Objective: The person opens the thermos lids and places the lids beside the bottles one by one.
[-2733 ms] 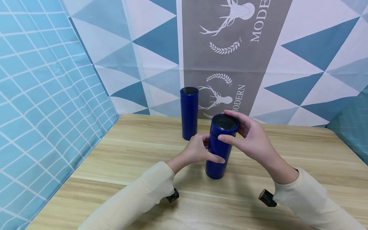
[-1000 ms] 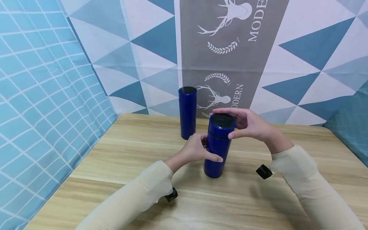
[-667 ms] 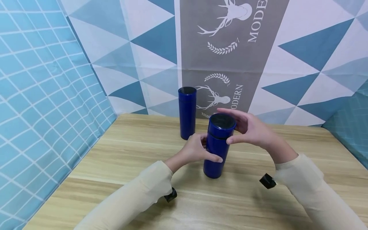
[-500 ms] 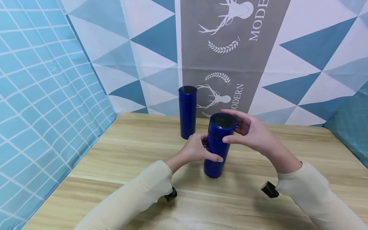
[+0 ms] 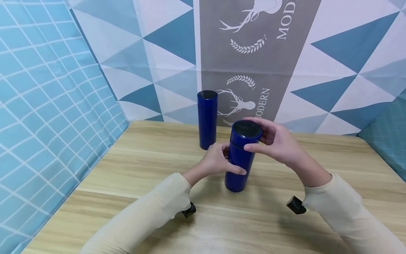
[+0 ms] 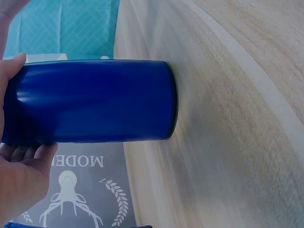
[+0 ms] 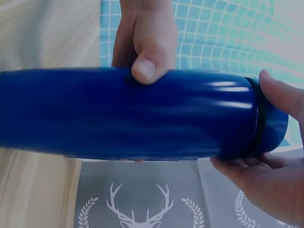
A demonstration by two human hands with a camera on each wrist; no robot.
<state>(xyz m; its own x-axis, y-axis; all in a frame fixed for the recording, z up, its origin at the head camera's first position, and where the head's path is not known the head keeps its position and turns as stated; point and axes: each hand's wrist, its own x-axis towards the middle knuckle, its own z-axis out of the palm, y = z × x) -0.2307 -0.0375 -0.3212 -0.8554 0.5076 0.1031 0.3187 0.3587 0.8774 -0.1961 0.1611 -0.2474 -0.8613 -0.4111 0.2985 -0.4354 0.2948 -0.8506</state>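
Note:
A blue thermos bottle (image 5: 235, 184) stands upright on the wooden table, its flat top black. My left hand (image 5: 215, 160) grips its middle from the left, thumb across the front and the other fingers mostly hidden behind. Around the blue lid (image 5: 238, 138) my right hand (image 5: 282, 144) holds from the right, thumb in front and fingers behind. In the right wrist view a dark ring shows between the lid (image 7: 275, 126) and the body (image 7: 109, 114). The bottle's lower end (image 6: 142, 99) shows below my fingers in the left wrist view.
A second blue thermos bottle (image 5: 207, 121) stands behind and left of the held one, near the back edge of the wooden table (image 5: 133, 176). A patterned cloth (image 5: 171, 60) hangs behind the table, and a blue checked cloth (image 5: 47, 106) at the left.
Over the last second the right hand has turned about the lid, its thumb sliding leftward across the front. The left hand keeps its grip. The head view has tipped up slightly.

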